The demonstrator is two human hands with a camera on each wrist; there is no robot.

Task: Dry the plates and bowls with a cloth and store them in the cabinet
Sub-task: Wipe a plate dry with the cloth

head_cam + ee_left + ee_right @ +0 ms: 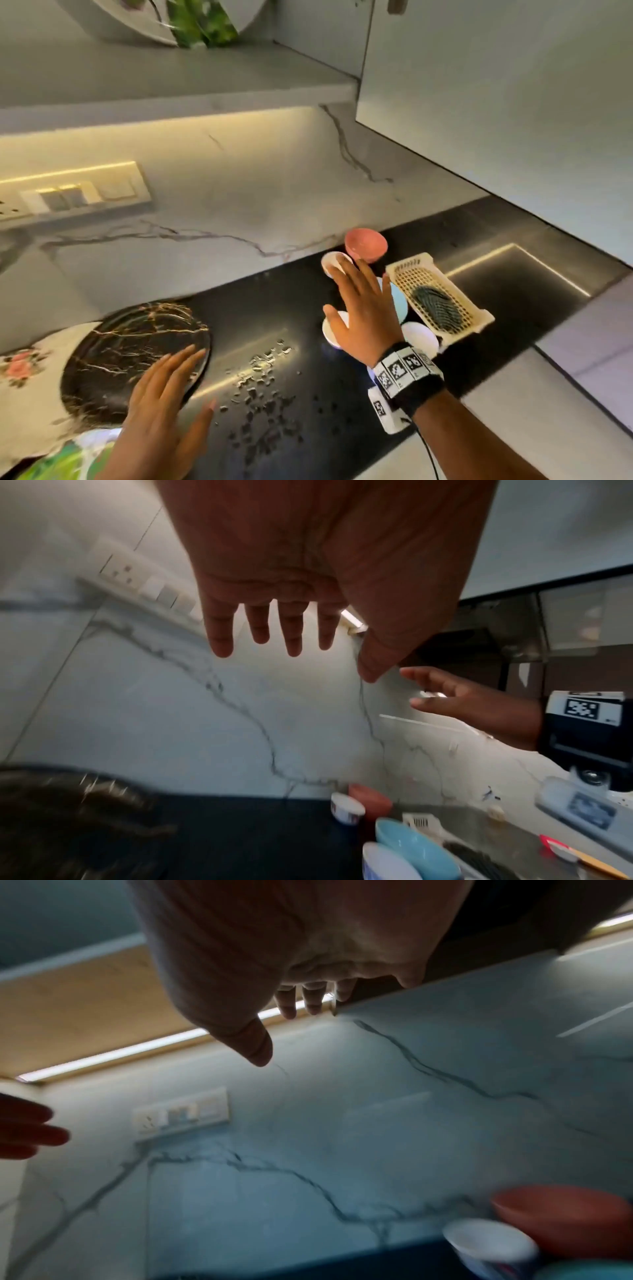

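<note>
A round black marbled plate lies on a floral cloth at the counter's left, blurred in the left wrist view. My left hand hovers over its near right edge with fingers straight and spread, holding nothing. My right hand is also open and empty, spread above a cluster of bowls. These are a pink bowl, a small white bowl, a light blue bowl and two more white bowls, partly hidden by the hand.
Water droplets dot the black counter between the plate and the bowls. A cream slotted basket holding a dark brush sits right of the bowls, beside the sink. An open cabinet door hangs overhead at right. A shelf above bears a green-patterned plate.
</note>
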